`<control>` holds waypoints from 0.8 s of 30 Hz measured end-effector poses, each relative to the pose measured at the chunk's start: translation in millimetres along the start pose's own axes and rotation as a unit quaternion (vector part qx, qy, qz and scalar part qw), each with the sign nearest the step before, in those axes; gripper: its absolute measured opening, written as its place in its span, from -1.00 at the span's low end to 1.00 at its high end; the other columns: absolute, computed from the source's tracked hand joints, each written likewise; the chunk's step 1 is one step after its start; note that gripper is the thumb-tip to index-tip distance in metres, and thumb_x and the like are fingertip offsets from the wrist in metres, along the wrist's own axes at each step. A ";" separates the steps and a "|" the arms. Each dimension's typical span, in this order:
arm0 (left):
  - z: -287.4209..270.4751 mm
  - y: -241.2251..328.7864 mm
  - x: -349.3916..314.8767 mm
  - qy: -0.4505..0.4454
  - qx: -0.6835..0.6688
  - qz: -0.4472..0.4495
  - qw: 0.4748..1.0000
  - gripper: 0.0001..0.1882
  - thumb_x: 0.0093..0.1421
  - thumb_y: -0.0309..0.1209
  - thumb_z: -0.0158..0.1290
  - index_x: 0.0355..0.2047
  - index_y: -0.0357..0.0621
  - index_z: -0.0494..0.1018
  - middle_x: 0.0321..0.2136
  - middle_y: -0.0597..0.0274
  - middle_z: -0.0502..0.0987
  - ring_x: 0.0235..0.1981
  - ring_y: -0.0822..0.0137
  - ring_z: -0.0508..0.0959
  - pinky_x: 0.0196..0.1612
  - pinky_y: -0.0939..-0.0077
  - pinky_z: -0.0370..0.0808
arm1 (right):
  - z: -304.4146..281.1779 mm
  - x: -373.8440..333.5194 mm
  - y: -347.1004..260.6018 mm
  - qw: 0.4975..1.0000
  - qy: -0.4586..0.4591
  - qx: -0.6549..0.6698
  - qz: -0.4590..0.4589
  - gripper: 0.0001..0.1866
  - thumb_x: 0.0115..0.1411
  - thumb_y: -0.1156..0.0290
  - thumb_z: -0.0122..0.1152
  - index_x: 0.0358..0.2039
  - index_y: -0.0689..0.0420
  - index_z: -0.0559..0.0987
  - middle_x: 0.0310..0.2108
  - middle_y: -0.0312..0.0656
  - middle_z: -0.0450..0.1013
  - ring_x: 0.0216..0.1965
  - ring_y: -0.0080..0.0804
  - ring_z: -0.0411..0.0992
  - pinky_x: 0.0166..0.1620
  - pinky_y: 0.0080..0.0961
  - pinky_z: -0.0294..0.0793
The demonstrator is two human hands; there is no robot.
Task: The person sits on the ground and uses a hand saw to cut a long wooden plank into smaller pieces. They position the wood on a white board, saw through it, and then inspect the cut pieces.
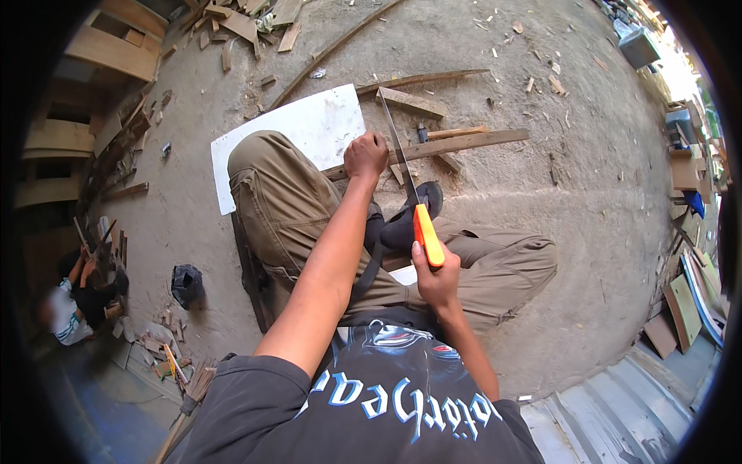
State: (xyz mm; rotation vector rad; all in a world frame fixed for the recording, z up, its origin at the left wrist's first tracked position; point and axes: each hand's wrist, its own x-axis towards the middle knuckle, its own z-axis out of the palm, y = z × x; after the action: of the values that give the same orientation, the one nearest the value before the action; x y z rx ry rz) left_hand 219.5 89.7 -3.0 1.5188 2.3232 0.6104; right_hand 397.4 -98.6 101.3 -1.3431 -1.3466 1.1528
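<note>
Right hand [437, 280]: gripping, fingers closed, the orange handle of a handsaw [408, 185]; blade is crossing a wooden strip [456, 144]. Left hand [365, 155]: closed on that strip, pressing it beside the blade, above a white board [309, 127] on the dirt floor [603, 201].

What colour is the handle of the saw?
Bright orange. The saw handle, gripped by the right hand, shows best in the head view.

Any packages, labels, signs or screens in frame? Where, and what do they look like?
No packages, signs or screens that I can make out.
Shirt print: bottom centre, on the person's own black shirt, blue-and-white lettering under a graphic.
White board: flat on the ground beyond the left knee, blank.
</note>
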 end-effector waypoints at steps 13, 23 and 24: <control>-1.2 0.0 -3.1 -0.004 -0.017 0.023 1.000 -0.65 0.25 -0.23 -0.07 -0.40 -0.22 0.60 -0.37 -0.17 0.64 -0.30 -0.13 0.64 -0.14 0.06 0.55 | -1.9 -10.7 -37.6 0.997 -0.013 -0.058 0.047 -0.69 0.34 0.25 0.22 -0.23 0.29 0.48 -0.57 -0.14 0.44 -0.54 -0.47 0.39 -0.41 -0.44 0.39; 1.3 -57.8 13.5 0.135 0.001 0.069 0.988 -0.73 0.23 -0.20 0.00 -0.34 -0.15 0.53 -0.21 0.10 0.52 0.06 0.12 0.41 0.21 -0.14 0.13 | 8.9 -5.9 -27.1 0.997 0.015 -0.072 0.027 -0.70 0.33 0.24 0.24 -0.31 0.26 0.50 -0.63 -0.17 0.42 -0.60 -0.52 0.35 -0.48 -0.45 0.37; -1.2 -57.7 13.8 0.132 0.015 0.065 0.989 -0.73 0.22 -0.19 0.00 -0.32 -0.14 0.53 -0.17 0.10 0.50 0.09 0.12 0.38 0.24 -0.19 0.09 | 10.5 -8.2 -25.6 0.997 0.022 -0.075 0.025 -0.70 0.33 0.24 0.24 -0.31 0.26 0.50 -0.63 -0.17 0.42 -0.60 -0.52 0.36 -0.48 -0.45 0.37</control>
State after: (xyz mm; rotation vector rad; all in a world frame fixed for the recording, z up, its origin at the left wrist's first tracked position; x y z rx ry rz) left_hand 167.8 81.8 -31.2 1.7062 2.4456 0.8613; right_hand 382.7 -106.6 124.8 -1.5086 -1.3981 1.0663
